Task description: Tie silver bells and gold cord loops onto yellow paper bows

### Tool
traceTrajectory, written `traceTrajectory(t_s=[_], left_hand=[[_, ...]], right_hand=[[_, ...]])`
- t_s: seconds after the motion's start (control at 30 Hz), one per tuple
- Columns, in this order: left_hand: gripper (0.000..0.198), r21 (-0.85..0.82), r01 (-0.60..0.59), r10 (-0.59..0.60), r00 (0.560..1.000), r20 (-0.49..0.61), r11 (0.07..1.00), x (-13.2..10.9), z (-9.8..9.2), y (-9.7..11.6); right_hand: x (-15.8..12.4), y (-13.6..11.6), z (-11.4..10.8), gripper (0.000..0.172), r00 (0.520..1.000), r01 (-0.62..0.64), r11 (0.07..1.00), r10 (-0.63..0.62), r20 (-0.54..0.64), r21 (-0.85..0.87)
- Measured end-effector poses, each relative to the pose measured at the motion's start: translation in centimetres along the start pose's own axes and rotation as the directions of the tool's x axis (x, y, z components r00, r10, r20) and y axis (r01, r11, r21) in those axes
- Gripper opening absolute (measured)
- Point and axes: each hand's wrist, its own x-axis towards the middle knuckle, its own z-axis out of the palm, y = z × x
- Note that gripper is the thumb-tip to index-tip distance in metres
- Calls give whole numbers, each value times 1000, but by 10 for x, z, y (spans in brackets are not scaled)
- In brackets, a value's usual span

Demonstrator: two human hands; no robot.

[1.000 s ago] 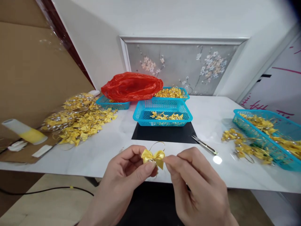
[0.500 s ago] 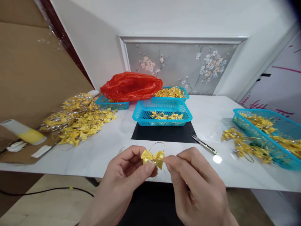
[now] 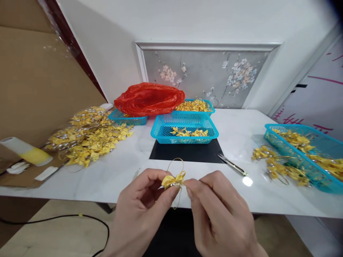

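Between the thumb and fingers of my left hand (image 3: 146, 200) is a small yellow ribbon bow (image 3: 174, 179) with silvery beads at its middle. A thin golden cord loop (image 3: 175, 159) rises above the bow, and more cord hangs below it. My right hand (image 3: 219, 207) is closed in a pinch at the bow's right edge, its other fingers curled in. The exact bit of ribbon between those fingertips is hidden. Beyond the hands, a blue basket (image 3: 184, 140) holding several yellow bows stands partly on a black mat (image 3: 184, 152).
Thread snips (image 3: 233, 165) lie right of the mat. Yellow bows (image 3: 276, 166) are piled beside another blue basket (image 3: 305, 160) at right. A large heap of bows (image 3: 93, 142) lies at left. A red plastic bag (image 3: 150, 100) rests over baskets at the back.
The bow has tilted so its beaded middle faces more upward, and its cord loop stands higher. Both hands stay close together, with the right pinch shifted slightly left.
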Motion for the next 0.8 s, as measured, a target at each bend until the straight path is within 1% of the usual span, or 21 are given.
traceTrajectory(t_s=[0.1, 0.23, 0.37, 0.53, 0.67, 0.73, 0.8], left_hand=[[13, 7, -37, 38, 998, -58, 999, -2, 6, 4], [19, -5, -63, 63, 994, -88, 998, -3, 10, 6], [22, -40, -65, 61, 994, -91, 997, -4, 11, 4], [20, -88, -79, 73, 995, -67, 993, -5, 12, 3], [22, -69, -118, 112, 990, -90, 991, -3, 9, 0], [21, -51, -141, 136, 986, -100, 989, -2, 8, -1], [20, -48, -153, 148, 984, -94, 987, -2, 7, -3]], right_hand=[[-2, -1, 0, 20, 1000, -8, 1000, 9, 12, -2], [-4, -2, 1, 19, 999, -30, 1000, 30, 22, 6], [-3, -3, 3, 17, 998, -58, 998, 57, 22, 21], [-4, -5, 6, 19, 992, -125, 990, 126, -12, 68], [-9, -5, 5, 21, 985, -174, 979, 172, 35, 109], [-10, -5, 3, 20, 982, -186, 979, 182, 55, 89], [-8, -6, 2, 16, 982, -187, 981, 185, 39, 49]])
